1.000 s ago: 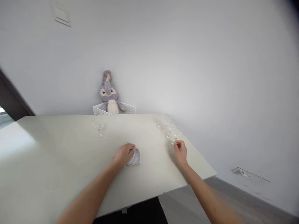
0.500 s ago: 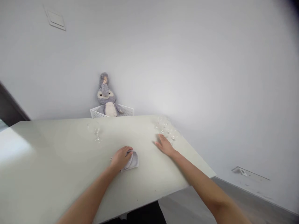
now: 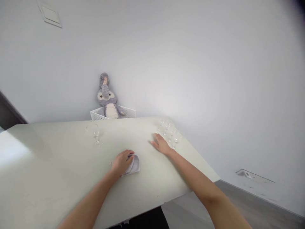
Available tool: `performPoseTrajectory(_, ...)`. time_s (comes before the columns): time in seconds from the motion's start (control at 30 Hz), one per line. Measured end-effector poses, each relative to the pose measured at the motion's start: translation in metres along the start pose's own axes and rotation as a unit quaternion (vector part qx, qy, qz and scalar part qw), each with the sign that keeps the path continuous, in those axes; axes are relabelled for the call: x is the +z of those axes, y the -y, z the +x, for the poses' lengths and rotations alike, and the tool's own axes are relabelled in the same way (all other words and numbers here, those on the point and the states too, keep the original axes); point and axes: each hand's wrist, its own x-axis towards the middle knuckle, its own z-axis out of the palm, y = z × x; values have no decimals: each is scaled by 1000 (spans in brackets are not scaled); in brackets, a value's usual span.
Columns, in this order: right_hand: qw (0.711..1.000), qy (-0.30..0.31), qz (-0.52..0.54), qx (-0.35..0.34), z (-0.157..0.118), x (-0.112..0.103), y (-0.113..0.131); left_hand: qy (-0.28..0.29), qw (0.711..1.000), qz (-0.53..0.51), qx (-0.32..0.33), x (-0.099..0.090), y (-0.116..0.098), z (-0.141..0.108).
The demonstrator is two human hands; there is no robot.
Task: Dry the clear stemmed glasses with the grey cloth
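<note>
My left hand (image 3: 122,163) rests on the table with its fingers curled over a small, flat, grey-and-white item (image 3: 136,163). The hand covers much of it, so its kind is unclear; a small light end (image 3: 111,163) sticks out on the far side of the hand. To the right, my right hand (image 3: 161,144) hovers over or lies on the table, fingers stretched out and holding nothing. Just beyond and beside it stands a group of several clear glasses (image 3: 169,129). Further left stands clear stemmed glassware (image 3: 96,133), apart from both hands.
The pale table (image 3: 59,165) reaches toward the wall, and its right edge slants down to a corner (image 3: 218,179). Behind it a grey plush toy (image 3: 111,109) sits in a white perforated basket (image 3: 130,112). A switch (image 3: 50,14) and a low fixture (image 3: 245,173) are on the wall.
My right hand has shifted slightly left, away from the glasses. My left hand stays on the grey-and-white item. The whole view has moved a little.
</note>
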Motion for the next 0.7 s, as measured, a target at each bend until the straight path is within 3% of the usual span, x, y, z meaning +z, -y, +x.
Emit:
performPoseTrajectory(0.17, 999, 13, -38, 7, 54, 13, 15, 2, 1000, -5, 1, 1, 2, 0)
performPoseTrajectory(0.33, 995, 1, -67, 71, 91, 19, 4, 4, 1000, -16, 3, 0, 1, 0)
performPoseTrajectory(0.7, 995, -4, -50, 86, 96, 16, -12, 2, 1000, -23, 0, 1, 0, 0)
